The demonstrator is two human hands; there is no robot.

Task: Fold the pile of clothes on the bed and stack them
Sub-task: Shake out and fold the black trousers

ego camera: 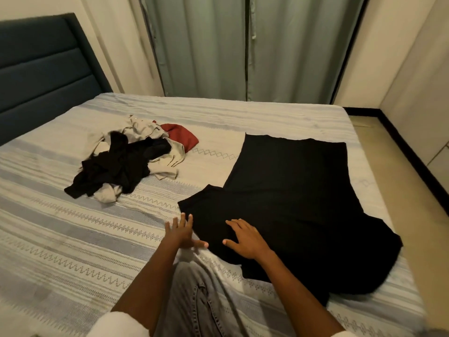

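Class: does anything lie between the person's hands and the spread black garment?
Nothing visible. The right hand already rests flat on the black garment; the left hand is at its near-left edge, over the bed.

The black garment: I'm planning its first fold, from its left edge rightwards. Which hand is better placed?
Left. The left hand sits at the black garment's left edge, fingers straight. The right hand already lies flat on the cloth, suited to pinning it.
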